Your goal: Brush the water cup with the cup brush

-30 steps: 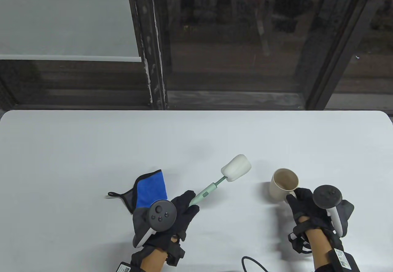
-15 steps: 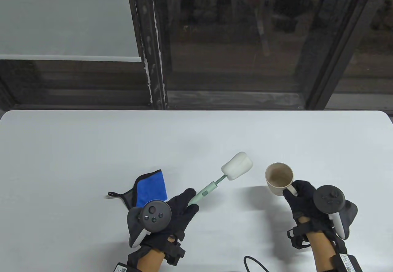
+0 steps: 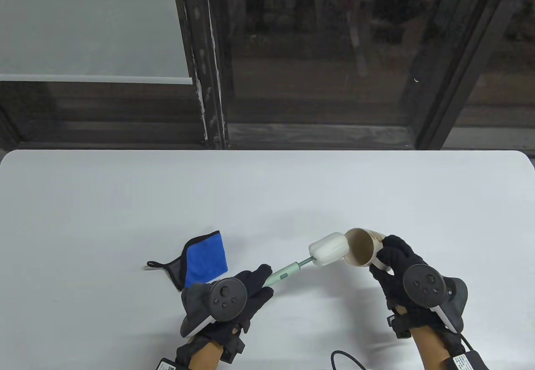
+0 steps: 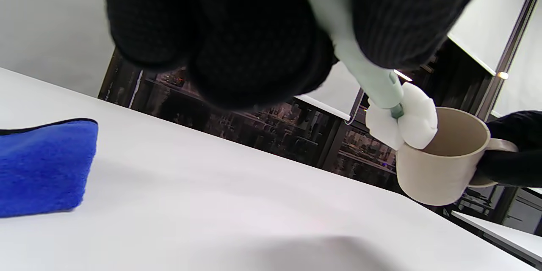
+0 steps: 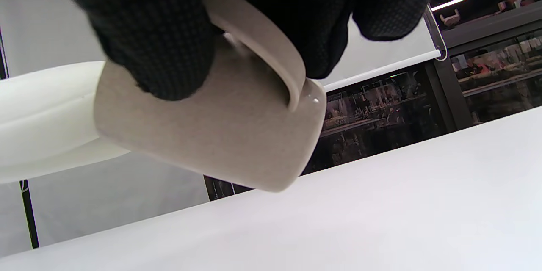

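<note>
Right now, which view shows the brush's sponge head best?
The table view: the sponge head shows whole, at the cup mouth. The left wrist view shows it end-on, behind the handle. The right wrist view crops it at the left edge.

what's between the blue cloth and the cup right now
In the table view, the left hand and the cup brush it grips lie between the blue cloth and the cup, sponge head at its mouth.
</note>
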Available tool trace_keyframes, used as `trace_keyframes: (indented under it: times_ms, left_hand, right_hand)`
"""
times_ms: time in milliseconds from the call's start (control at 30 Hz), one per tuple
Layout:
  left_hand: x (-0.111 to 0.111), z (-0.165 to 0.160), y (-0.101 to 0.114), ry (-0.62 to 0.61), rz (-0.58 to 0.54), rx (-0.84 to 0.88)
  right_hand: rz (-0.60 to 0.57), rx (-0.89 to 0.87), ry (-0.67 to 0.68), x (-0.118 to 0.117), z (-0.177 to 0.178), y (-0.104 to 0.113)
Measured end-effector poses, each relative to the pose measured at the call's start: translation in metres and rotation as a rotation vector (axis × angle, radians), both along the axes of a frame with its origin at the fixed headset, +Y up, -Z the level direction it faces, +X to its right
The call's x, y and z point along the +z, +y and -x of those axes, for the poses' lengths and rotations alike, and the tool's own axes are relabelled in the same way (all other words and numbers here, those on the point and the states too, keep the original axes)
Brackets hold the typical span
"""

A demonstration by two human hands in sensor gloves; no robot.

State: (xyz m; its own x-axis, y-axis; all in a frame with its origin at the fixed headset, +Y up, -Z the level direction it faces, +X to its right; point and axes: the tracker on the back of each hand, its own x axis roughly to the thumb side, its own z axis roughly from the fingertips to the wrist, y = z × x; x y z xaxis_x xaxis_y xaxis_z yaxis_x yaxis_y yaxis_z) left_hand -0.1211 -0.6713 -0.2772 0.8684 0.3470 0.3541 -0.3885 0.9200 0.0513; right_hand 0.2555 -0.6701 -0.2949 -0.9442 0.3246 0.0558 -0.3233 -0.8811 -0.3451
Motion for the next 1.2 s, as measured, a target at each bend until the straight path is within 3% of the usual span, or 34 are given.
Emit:
trace_keyframes:
  times_ms: [367,600,700,767,833,967,1033,1100,1200]
  left_hand:
    - [0.009,-0.019,0.004,-0.047,-0.105,-0.085]
    - [0.002,-0.022,-0.006,0.042,-0.023,-0.220]
    - [0.003,-0.028,-0.007,0.023,0.031,-0.204]
    - [0.005,-0.036,-0.009,0.001,0.000,-0.192]
    - [0.005,-0.040,-0.011,-0.046,0.050,-0.225]
    - [0.011,-0.039,-0.004,-0.099,-0.056,-0.233]
    - [0.011,-0.029,0.003,-0.066,-0.069,-0.171]
    - [0.005,-0.013,0.002,0.041,-0.023,-0.127]
    - [-0.009,0.004,-0.014,0.100,0.185,-0.114]
  right_hand:
    - [0.029,0.201,0.038,0.001,0.027,-0.005]
    - [0.019,0.201,0.143,0.008,0.049,-0.004]
    - [-0.068,0.295,0.166,0.013,0.057,0.000]
    - [-0.063,0.308,0.179,0.016,0.063,-0.001]
    - [-0.045,0.343,0.190,0.017,0.069,-0.004]
    - [-0.012,0.371,0.227,0.015,0.077,-0.010]
    - [-0.010,0.373,0.248,0.017,0.083,-0.010]
    - [-0.053,0.402,0.324,0.020,0.090,-0.008]
    - [-0.070,0.373,0.375,0.028,0.102,-0.005]
